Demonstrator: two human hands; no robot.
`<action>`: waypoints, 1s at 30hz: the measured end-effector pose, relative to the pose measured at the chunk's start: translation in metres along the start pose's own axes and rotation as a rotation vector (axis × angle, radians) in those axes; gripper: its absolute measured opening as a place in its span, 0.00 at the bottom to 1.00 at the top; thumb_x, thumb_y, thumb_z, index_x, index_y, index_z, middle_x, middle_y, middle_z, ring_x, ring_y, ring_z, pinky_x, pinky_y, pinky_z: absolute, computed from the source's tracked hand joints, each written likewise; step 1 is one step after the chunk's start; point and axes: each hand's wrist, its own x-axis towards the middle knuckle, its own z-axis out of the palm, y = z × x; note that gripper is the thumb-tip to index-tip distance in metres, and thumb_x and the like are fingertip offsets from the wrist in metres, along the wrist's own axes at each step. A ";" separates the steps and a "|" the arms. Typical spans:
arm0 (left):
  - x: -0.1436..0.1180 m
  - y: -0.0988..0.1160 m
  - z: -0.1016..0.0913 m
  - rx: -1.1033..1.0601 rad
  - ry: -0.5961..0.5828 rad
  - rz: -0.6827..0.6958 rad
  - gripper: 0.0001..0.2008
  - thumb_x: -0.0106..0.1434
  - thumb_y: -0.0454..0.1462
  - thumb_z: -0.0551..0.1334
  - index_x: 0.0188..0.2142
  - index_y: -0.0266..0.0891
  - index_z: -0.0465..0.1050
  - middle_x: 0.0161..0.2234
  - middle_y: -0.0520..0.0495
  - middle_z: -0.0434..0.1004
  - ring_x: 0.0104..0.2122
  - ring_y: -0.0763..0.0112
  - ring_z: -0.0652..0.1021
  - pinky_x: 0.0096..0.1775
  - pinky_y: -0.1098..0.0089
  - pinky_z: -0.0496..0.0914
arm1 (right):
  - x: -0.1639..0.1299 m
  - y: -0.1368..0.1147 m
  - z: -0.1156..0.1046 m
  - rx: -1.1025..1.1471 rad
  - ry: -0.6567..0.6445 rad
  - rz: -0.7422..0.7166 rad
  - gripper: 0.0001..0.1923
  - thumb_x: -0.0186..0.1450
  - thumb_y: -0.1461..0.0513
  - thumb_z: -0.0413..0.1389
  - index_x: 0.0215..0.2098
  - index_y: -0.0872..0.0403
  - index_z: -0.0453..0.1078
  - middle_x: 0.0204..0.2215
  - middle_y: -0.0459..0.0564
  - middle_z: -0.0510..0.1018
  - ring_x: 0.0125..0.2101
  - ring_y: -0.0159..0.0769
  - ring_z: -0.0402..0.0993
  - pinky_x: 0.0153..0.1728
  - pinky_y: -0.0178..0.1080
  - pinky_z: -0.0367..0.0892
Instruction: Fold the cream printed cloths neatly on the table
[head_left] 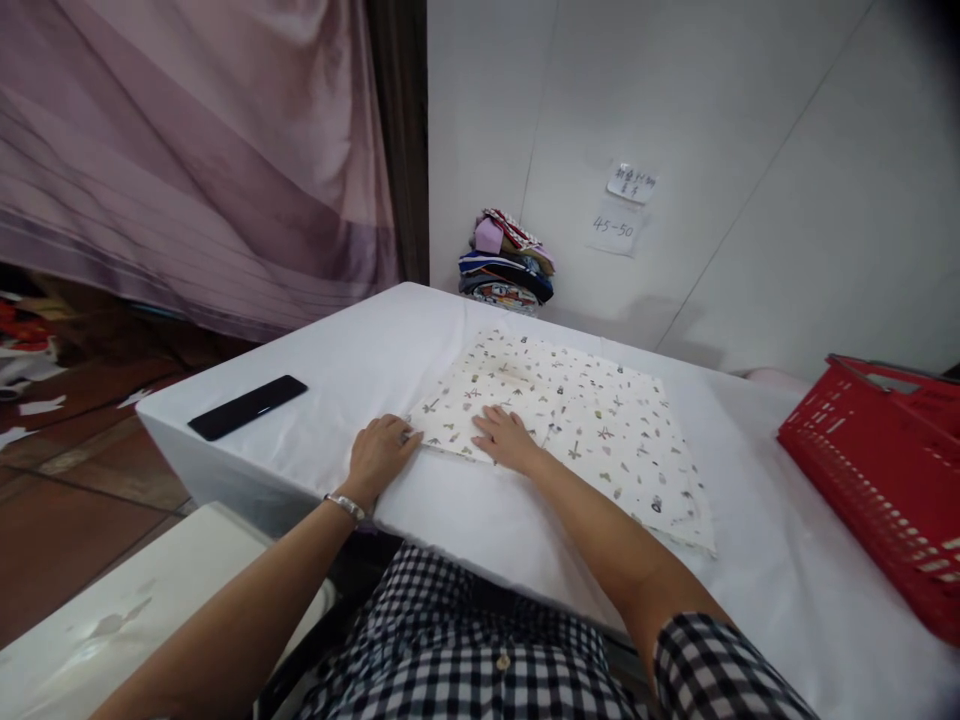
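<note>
A white cloth [600, 425] with a small print of leaves and insects lies spread flat on the white-covered table [480, 510]. At its near left corner is my left hand [381, 458], wearing a metal bracelet at the wrist. The fingers and thumb of that hand are drawn together on the cloth's corner. My right hand [508, 440] rests palm down near the cloth's front edge, fingers spread and holding nothing. Whether the cloth is one layer or folded, I cannot tell.
A black phone [248, 407] lies on the table's left side. Folded clothes [508, 262] are piled at the back by the wall. On the right stands a red plastic basket [885, 480]. A white surface [142, 590] is at lower left, and a pinkish curtain [225, 150] hangs behind.
</note>
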 end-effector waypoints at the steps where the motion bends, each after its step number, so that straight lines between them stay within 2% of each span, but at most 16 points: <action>1: 0.000 0.000 0.000 0.002 0.004 0.004 0.17 0.63 0.48 0.52 0.36 0.40 0.73 0.43 0.45 0.74 0.43 0.60 0.72 0.45 0.61 0.66 | 0.001 -0.001 0.000 -0.001 -0.019 0.000 0.27 0.69 0.48 0.40 0.64 0.48 0.53 0.67 0.49 0.44 0.66 0.44 0.34 0.62 0.51 0.35; 3: 0.000 -0.001 0.000 0.003 0.012 0.016 0.17 0.63 0.47 0.52 0.35 0.39 0.73 0.42 0.45 0.74 0.43 0.60 0.72 0.46 0.61 0.66 | 0.004 -0.003 -0.002 0.007 -0.050 0.010 0.28 0.69 0.48 0.40 0.64 0.47 0.53 0.67 0.49 0.44 0.66 0.43 0.34 0.62 0.50 0.35; 7: 0.001 -0.002 0.002 0.006 0.033 0.042 0.17 0.63 0.46 0.51 0.35 0.39 0.73 0.41 0.45 0.74 0.42 0.61 0.72 0.45 0.61 0.66 | 0.011 -0.003 -0.006 -0.002 -0.011 -0.020 0.29 0.69 0.47 0.39 0.64 0.49 0.54 0.67 0.50 0.44 0.66 0.43 0.33 0.62 0.50 0.33; 12: 0.002 -0.006 0.004 0.019 0.076 0.057 0.14 0.63 0.42 0.51 0.34 0.40 0.74 0.39 0.45 0.75 0.40 0.62 0.73 0.43 0.63 0.67 | 0.030 0.016 -0.013 -0.010 -0.084 -0.092 0.32 0.68 0.45 0.36 0.66 0.48 0.48 0.67 0.48 0.41 0.66 0.43 0.32 0.62 0.51 0.33; 17: 0.004 -0.009 0.005 0.004 0.080 0.042 0.13 0.62 0.40 0.51 0.32 0.41 0.73 0.38 0.47 0.75 0.39 0.64 0.74 0.42 0.64 0.68 | 0.052 0.041 -0.021 -0.068 -0.007 0.037 0.33 0.69 0.44 0.34 0.65 0.50 0.50 0.67 0.51 0.44 0.66 0.45 0.34 0.62 0.53 0.32; 21: 0.006 -0.015 0.010 -0.030 0.099 0.039 0.13 0.61 0.41 0.52 0.32 0.42 0.74 0.38 0.47 0.76 0.39 0.64 0.74 0.41 0.65 0.68 | 0.069 0.050 -0.022 -0.056 -0.069 -0.125 0.34 0.67 0.42 0.34 0.66 0.46 0.47 0.67 0.47 0.41 0.66 0.41 0.33 0.63 0.50 0.30; 22: 0.006 -0.017 0.011 -0.038 0.100 0.043 0.13 0.61 0.42 0.52 0.32 0.42 0.74 0.38 0.47 0.76 0.39 0.64 0.75 0.41 0.65 0.68 | 0.073 0.052 -0.022 -0.060 -0.074 -0.120 0.34 0.67 0.42 0.33 0.66 0.46 0.47 0.67 0.47 0.41 0.66 0.40 0.32 0.63 0.49 0.30; 25: 0.007 -0.022 0.016 -0.057 0.105 0.040 0.13 0.61 0.42 0.53 0.32 0.43 0.74 0.39 0.48 0.76 0.39 0.64 0.75 0.41 0.64 0.69 | 0.085 0.055 -0.024 -0.093 -0.045 0.033 0.35 0.68 0.43 0.32 0.67 0.50 0.46 0.67 0.50 0.39 0.66 0.43 0.32 0.62 0.51 0.30; 26: 0.007 -0.024 0.017 -0.063 0.107 0.037 0.12 0.61 0.42 0.53 0.32 0.43 0.74 0.38 0.48 0.76 0.39 0.64 0.75 0.42 0.64 0.69 | 0.089 0.055 -0.025 -0.095 -0.050 0.036 0.35 0.68 0.43 0.32 0.67 0.50 0.46 0.67 0.51 0.39 0.66 0.43 0.31 0.62 0.51 0.30; 30: 0.007 -0.026 0.019 -0.087 0.095 0.013 0.13 0.60 0.43 0.53 0.32 0.44 0.75 0.39 0.48 0.76 0.40 0.65 0.75 0.42 0.64 0.70 | 0.099 0.055 -0.029 -0.064 -0.119 -0.191 0.34 0.67 0.41 0.34 0.66 0.44 0.47 0.67 0.44 0.39 0.66 0.40 0.32 0.63 0.47 0.28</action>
